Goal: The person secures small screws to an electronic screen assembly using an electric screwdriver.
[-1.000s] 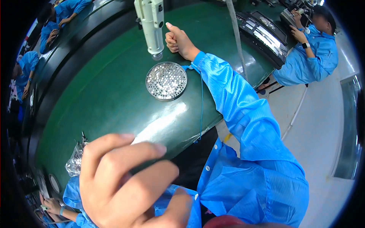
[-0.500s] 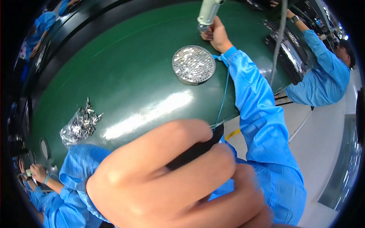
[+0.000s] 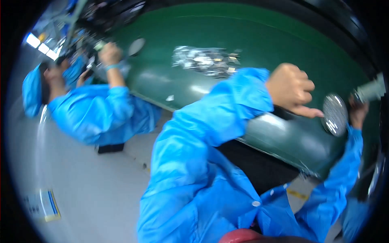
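Observation:
The view is tilted and blurred. My left hand (image 3: 289, 90) hovers over the green table (image 3: 259, 36) with its fingers curled and nothing visible in it, one finger reaching toward a round dish of small shiny metal parts (image 3: 334, 115). Just right of that dish, my right hand (image 3: 358, 113) grips a pale grey cylindrical tool (image 3: 370, 91). Both of my sleeves are bright blue.
A heap of shiny silver packets (image 3: 206, 60) lies on the table behind my left arm. A co-worker in blue (image 3: 93, 113) sits at the left with one arm raised near a small round dish (image 3: 135, 46). A paper sheet (image 3: 42, 204) lies on the grey floor.
The view has swung sharply to the left. My left hand, close to the camera before, has dropped away toward the table near the dish. My right hand stays on the tool.

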Motion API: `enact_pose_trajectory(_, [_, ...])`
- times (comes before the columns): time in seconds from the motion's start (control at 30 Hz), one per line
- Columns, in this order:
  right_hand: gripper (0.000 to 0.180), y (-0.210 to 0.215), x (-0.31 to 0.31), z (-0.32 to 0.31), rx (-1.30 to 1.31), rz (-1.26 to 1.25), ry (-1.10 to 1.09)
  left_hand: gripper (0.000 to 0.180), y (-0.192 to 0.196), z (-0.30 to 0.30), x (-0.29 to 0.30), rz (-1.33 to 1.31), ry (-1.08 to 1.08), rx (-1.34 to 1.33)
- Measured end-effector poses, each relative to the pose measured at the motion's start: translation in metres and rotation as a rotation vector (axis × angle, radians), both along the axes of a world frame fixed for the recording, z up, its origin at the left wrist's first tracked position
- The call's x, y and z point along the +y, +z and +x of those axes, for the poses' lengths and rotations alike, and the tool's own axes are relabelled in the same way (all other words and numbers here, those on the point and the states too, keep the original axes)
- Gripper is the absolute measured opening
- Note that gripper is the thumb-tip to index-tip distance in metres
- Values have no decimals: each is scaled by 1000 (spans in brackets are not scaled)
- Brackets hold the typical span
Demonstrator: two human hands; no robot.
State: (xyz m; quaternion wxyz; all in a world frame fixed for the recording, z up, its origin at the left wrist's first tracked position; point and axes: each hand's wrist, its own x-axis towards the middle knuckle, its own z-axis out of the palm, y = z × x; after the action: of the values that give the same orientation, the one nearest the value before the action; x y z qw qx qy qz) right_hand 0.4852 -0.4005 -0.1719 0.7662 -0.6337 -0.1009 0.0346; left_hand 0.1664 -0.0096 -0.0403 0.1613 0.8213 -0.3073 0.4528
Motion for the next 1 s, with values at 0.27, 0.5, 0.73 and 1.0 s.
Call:
enact_pose_trajectory(0.27, [44,-12,2,38,210,37,-33,22,-30,-8,1,-396,137,-84])
enact_pose_trajectory(0.5, [50,9,13,22,206,-37,-84,24,-29,-13,4,-342,-1,-16])
enact_pose_trajectory(0.73, [53,2,16,13,143,58,-21,23,-27,-18,4,-309,-118,-16])
enact_pose_trajectory(1.0, [49,25,52,-17,170,121,-17,30,-16,-25,9,-159,-220,52])
